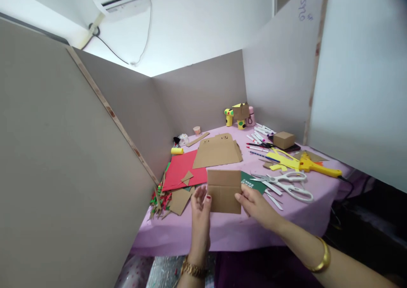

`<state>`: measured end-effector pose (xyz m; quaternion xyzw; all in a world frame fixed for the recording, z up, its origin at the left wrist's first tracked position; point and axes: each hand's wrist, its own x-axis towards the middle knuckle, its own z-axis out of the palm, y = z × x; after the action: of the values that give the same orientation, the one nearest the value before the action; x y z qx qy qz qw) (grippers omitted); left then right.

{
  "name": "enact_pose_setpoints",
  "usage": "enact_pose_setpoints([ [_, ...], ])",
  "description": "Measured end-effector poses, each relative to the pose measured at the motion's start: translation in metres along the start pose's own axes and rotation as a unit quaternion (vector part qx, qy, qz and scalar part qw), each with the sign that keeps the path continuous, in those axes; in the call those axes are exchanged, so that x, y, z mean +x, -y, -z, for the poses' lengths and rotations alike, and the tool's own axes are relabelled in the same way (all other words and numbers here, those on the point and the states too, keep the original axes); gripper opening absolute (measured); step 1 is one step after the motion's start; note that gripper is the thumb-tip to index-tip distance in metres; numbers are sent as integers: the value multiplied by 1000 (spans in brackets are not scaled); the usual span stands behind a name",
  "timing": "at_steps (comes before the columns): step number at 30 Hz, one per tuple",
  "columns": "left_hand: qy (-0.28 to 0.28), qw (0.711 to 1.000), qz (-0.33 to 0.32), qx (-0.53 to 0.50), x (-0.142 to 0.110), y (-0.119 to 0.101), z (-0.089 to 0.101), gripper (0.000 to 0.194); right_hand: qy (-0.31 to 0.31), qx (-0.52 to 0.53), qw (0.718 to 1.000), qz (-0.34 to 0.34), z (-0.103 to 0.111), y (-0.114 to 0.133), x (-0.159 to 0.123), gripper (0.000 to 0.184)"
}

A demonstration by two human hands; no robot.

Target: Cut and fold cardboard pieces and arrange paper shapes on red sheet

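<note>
Right grip (255, 203) pinches cardboard (224, 199) — contents of tub (196, 130) unclear.

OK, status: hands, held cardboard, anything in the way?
Right hand pinching cardboard by its right edge. Left hand at left edge. Cardboard creased, held up. Scissors nearby, not blocking.

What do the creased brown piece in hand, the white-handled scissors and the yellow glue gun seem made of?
Creased brown piece: cardboard, matt, judging by its plain brown face and straight folds.
Scissors: grey blades, apparently smooth metal; glossy white handles, probably plastic.
Glue gun: probably moulded plastic, given its even yellow colour.
</note>
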<state>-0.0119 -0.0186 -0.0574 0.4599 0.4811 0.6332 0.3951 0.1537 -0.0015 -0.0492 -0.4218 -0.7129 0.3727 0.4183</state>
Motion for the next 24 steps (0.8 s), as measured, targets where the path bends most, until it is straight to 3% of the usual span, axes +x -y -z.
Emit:
enact_pose_setpoints([
  [2, -28, 997, 33, -60, -11, 3, -10, 52, -16, 114, 993, -15, -1, 3, -4, 25],
  [4, -38, 977, 101, -184, -24, 5, -26, 52, -26, 241, 970, -30, -5, 5, -7, 28],
  [7, -76, 946, 124, -288, -38, 3, -51, 44, -33, 335, 941, -45, -17, 5, -13, 32],
  [11, -124, 938, 145, -289, -39, -3, -67, 30, -60, 339, 938, -48, -32, -1, -23, 33],
  [13, -127, 940, 153, -276, -36, -4, -66, 29, -42, 230, 972, -31, -29, -6, -24, 34],
  [15, -133, 941, 168, -262, -32, -4, -61, 29, -7, 64, 998, -16, -12, -13, -20, 38],
  [17, -134, 942, 185, -245, -29, -4, -55, 32, 0, -62, 998, -16, 21, -23, -15, 36],
  [19, -142, 941, 200, -233, -28, -5, -51, 35, -35, -134, 990, -24, 65, -39, -12, 32],
  [21, -149, 938, 213, -230, -29, -6, -48, 37, -56, -217, 974, -39, 107, -60, -10, 42],
  [24, -146, 933, 232, -234, -33, -8, -51, 37, -36, -312, 947, -66, 145, -92, -10, 56],
])
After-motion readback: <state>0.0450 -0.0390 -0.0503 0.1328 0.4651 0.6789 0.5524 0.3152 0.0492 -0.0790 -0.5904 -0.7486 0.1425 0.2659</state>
